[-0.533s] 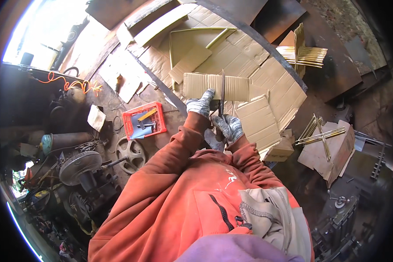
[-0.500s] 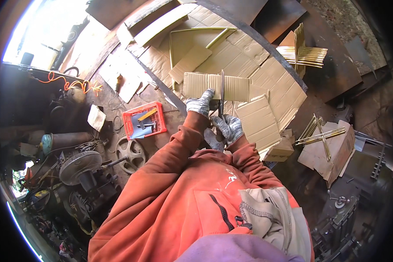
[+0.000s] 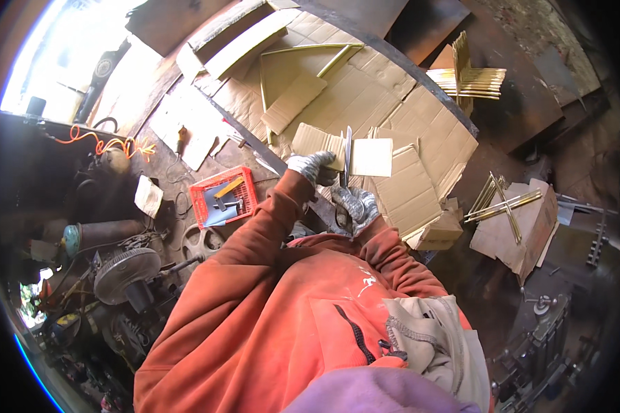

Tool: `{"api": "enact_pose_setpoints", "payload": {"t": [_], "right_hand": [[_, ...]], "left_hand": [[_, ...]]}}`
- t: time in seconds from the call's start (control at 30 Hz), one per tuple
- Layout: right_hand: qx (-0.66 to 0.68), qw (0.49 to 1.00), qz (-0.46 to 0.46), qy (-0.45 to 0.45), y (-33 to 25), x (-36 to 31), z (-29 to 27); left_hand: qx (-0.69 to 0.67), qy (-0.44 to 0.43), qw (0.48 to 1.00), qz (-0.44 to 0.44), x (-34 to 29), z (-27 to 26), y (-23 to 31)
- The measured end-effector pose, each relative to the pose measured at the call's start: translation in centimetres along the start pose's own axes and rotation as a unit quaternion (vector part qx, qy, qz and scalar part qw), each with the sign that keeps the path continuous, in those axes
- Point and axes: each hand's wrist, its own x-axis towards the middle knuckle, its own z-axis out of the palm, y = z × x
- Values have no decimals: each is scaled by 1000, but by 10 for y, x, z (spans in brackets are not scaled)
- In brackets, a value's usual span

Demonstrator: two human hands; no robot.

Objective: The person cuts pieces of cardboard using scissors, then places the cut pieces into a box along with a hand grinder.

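My left hand (image 3: 311,166), in a grey knit glove, is closed on the near edge of a small cardboard piece (image 3: 318,142). In my gloved right hand (image 3: 357,205) is a pair of large scissors (image 3: 347,160), blades pointing away from me and slightly parted. The blades are just right of the held cardboard. On their other side, a paler square cardboard piece (image 3: 373,157) appears separate from it. Below both hands is a cardboard-covered table (image 3: 386,76). My right fingers wrap the scissor handles, which are partly hidden.
Thin brass-coloured rods (image 3: 332,60) form an angled shape on the table. More rods lie bundled (image 3: 479,84) at far right and on a cardboard box (image 3: 513,230). To the left are a red plastic basket (image 3: 251,187) with tools, a fan (image 3: 127,275) and an orange coiled cord (image 3: 103,146).
The long cardboard strip, whole across the blades before, now shows as two pieces, one on each side of the scissors. The left-hand piece has tilted, and the view has shifted slightly.
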Motion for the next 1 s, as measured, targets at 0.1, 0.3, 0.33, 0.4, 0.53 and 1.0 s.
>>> {"api": "enact_pose_setpoints", "payload": {"t": [0.1, 0.3, 0.33, 0.4, 0.53, 1.0], "right_hand": [[-116, 993, 8, 19, 7, -6, 6], [-238, 970, -11, 54, -4, -13, 50], [-234, 970, -2, 61, -10, -16, 53], [-256, 960, 10, 110, 17, -13, 26], [-208, 955, 104, 185, 33, -1, 10], [-45, 992, 52, 105, 36, 8, 68]], "left_hand": [[-63, -3, 997, 44, 24, -18, 38], [285, -229, 908, 204, 82, -54, 137], [211, -182, 953, 118, 97, -57, 154], [151, -132, 980, 16, 135, -67, 195], [385, -147, 908, 77, 155, -38, 186], [473, -48, 864, 164, 180, -84, 147]]}}
